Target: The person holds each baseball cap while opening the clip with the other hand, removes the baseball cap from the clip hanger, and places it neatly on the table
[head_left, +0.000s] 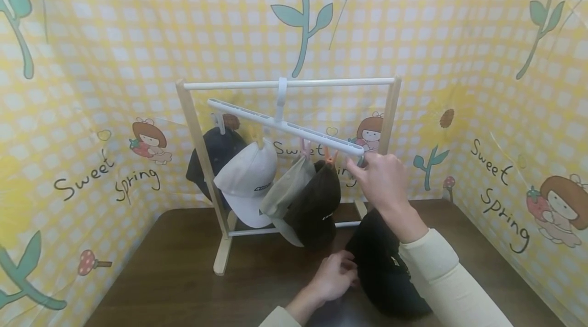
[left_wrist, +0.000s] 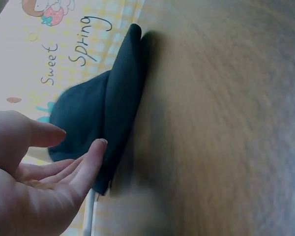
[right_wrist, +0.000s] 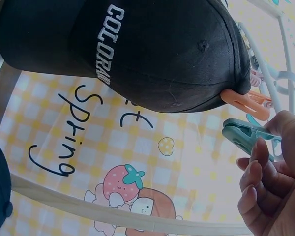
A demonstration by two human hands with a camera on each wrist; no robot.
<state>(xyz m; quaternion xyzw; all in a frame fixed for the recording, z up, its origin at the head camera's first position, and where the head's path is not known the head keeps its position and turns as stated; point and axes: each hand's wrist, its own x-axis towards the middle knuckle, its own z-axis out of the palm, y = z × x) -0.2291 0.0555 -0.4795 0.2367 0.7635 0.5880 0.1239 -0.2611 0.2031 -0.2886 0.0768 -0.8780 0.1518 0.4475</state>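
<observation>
My right hand (head_left: 383, 179) is at the lower right end of a white hanger (head_left: 321, 135). Its thumb and fingers pinch a green clothespin (right_wrist: 241, 135), best seen in the right wrist view. Beside that, an orange clothespin (right_wrist: 248, 102) grips a black cap (right_wrist: 172, 54) with white lettering. Below, my left hand (head_left: 333, 276) is beside another dark cap (head_left: 381, 266) at the table; in the left wrist view its thumb and fingers are spread apart near this cap (left_wrist: 113, 103). Whether the fingers touch it is unclear.
The hanger tilts down to the right from a rack's white top bar (head_left: 340, 82). A white cap (head_left: 248, 179), a grey-green cap (head_left: 287, 184) and a dark cap (head_left: 220, 146) also hang from it. Wooden rack legs (head_left: 222, 255) stand on the brown table (head_left: 174, 266), with patterned cloth around.
</observation>
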